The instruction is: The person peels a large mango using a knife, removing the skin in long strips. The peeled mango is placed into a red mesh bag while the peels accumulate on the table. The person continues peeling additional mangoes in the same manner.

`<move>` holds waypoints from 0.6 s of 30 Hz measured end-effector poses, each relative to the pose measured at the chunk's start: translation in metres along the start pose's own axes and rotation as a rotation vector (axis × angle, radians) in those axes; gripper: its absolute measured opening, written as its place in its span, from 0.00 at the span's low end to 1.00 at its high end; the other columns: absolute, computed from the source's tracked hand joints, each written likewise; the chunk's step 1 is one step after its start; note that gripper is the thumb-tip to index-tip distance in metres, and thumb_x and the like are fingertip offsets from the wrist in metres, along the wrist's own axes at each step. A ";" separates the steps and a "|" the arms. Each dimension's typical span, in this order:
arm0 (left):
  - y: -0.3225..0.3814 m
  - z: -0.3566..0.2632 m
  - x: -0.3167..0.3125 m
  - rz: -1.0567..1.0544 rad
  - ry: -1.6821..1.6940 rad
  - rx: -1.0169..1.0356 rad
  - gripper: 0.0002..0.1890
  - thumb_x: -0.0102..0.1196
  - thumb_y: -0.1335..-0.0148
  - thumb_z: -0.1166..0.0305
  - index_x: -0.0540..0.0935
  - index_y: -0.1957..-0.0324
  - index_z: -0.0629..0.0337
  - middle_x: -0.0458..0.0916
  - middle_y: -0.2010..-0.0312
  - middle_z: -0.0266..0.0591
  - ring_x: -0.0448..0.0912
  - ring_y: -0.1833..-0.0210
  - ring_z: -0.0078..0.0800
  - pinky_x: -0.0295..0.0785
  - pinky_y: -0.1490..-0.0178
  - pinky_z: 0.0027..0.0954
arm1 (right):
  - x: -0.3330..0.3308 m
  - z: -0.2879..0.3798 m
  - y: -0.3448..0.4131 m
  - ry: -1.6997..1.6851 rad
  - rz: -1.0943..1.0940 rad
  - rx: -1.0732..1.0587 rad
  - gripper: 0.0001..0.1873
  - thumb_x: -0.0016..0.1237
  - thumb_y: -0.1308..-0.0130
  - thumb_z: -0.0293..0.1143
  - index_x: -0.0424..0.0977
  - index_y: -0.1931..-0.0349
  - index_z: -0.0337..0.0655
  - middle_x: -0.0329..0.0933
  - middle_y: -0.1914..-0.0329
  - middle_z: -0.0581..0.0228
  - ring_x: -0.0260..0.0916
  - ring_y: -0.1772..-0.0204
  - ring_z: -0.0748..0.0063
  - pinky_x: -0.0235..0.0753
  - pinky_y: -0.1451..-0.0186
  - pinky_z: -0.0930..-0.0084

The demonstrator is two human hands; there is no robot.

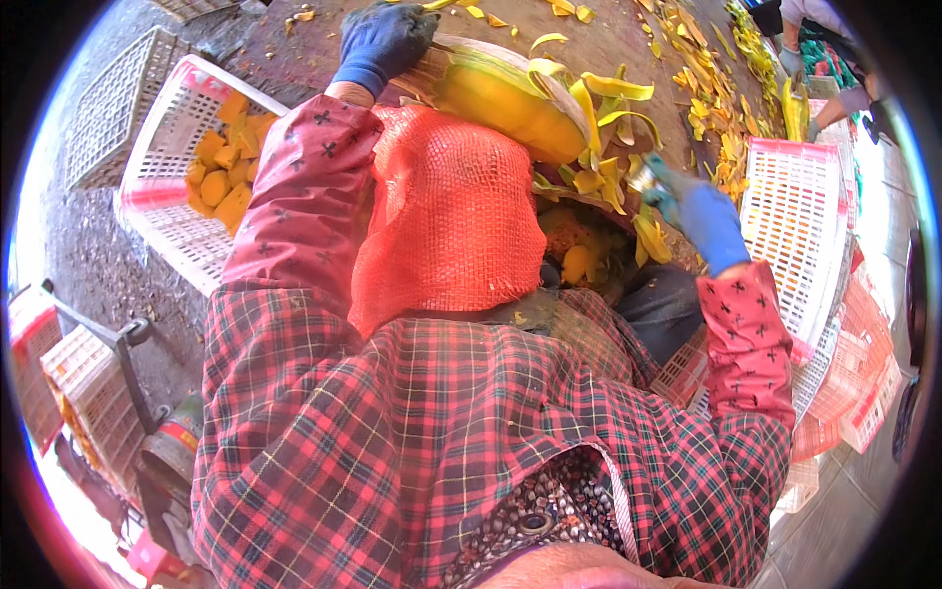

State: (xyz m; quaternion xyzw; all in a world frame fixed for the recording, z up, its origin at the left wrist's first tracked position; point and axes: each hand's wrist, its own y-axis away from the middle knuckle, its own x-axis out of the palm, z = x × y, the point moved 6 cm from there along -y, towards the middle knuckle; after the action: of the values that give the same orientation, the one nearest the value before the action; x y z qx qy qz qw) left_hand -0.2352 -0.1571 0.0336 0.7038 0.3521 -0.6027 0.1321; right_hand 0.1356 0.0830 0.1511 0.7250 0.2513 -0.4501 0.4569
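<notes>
A long yellow-orange squash, partly peeled, lies across the far edge of a red mesh bag on my lap. My left hand, in a blue glove, grips its stem-side end at the upper left. Curled strips of peel hang from the other end. To the right of that end, my right hand, also gloved in blue, is closed around a small peeler. The peeler is blurred and stands apart from the squash. Loose peel lies just below this hand.
At left, a white and red plastic crate holds orange squash pieces. Another slatted crate stands at right. Peel scraps cover the ground ahead. A co-worker's gloved hand shows at upper right. A metal-framed cart is at lower left.
</notes>
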 end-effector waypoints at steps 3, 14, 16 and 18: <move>-0.002 0.002 0.002 -0.009 0.091 0.022 0.20 0.47 0.32 0.47 0.89 0.52 0.41 0.88 0.54 0.41 0.83 0.49 0.48 0.76 0.45 0.50 | 0.000 -0.004 0.009 -0.331 -0.167 -0.118 0.28 0.54 0.32 0.51 0.72 0.32 0.63 0.84 0.54 0.46 0.83 0.51 0.42 0.81 0.48 0.50; 0.002 -0.007 -0.022 -0.025 0.053 -0.013 0.20 0.45 0.33 0.49 0.89 0.55 0.41 0.88 0.55 0.45 0.84 0.51 0.51 0.77 0.46 0.51 | -0.086 0.208 -0.116 -0.013 -0.201 -0.508 0.16 0.52 0.36 0.41 0.79 0.51 0.46 0.84 0.60 0.46 0.84 0.56 0.43 0.82 0.54 0.51; 0.003 -0.008 -0.015 0.070 0.025 0.026 0.21 0.44 0.32 0.49 0.90 0.55 0.39 0.87 0.55 0.46 0.83 0.51 0.50 0.77 0.46 0.50 | -0.076 0.188 -0.108 -0.178 -0.148 -0.627 0.19 0.52 0.35 0.39 0.78 0.44 0.53 0.84 0.60 0.46 0.84 0.56 0.44 0.81 0.54 0.49; 0.002 -0.003 -0.013 0.032 0.060 -0.003 0.21 0.44 0.32 0.48 0.90 0.54 0.39 0.87 0.55 0.46 0.83 0.51 0.50 0.77 0.45 0.50 | -0.058 0.158 -0.088 -0.135 -0.101 -0.457 0.25 0.52 0.34 0.39 0.73 0.35 0.64 0.83 0.61 0.46 0.83 0.56 0.44 0.80 0.53 0.51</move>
State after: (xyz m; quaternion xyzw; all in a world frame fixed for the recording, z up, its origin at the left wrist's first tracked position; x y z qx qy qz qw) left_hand -0.2316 -0.1608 0.0457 0.7271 0.3454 -0.5784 0.1321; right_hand -0.0267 -0.0146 0.1353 0.5576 0.3513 -0.4513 0.6017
